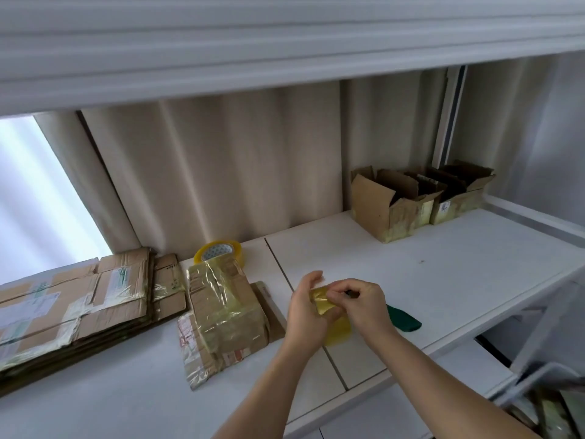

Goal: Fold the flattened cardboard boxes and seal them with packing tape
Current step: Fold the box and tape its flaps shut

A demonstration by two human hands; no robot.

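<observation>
- At far left on the white table (443, 274): stack of flattened cardboard boxes (79, 299), taped and labelled, lying flat.
- Just right of it: taped-up box (221, 315) resting on another flat piece, roll of packing tape (218, 251) right behind.
- Centre, above the tabletop: left hand (308, 315) cupped around a crumpled wad of yellowish tape (323, 301), right hand (364, 304) pinching it from the other side.
- Just beyond the right hand: green-handled tool (405, 320), partly hidden.
- Back right: two open boxes (392, 207) side by side, flaps up.
</observation>
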